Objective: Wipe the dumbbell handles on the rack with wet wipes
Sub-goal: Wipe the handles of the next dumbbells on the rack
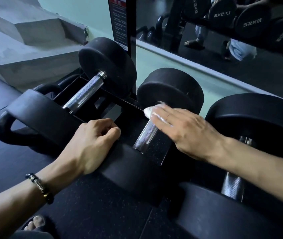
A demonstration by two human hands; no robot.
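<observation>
Right hand [185,130]: grip flat, fingers straight, pressing white wet wipe [150,112] onto middle dumbbell handle [146,135]. Left hand [92,142]: grip curled, resting on that dumbbell's near head [128,168], nothing visibly held.

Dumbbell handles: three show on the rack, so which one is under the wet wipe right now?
The middle handle. The right hand presses the white wet wipe onto its far end. The left handle and the right handle are bare and untouched.

Three dumbbells [106,87] sit on the rack [120,102]; one white wipe [152,112] lies above the middle dumbbell's handle [145,135]; two hands.
</observation>
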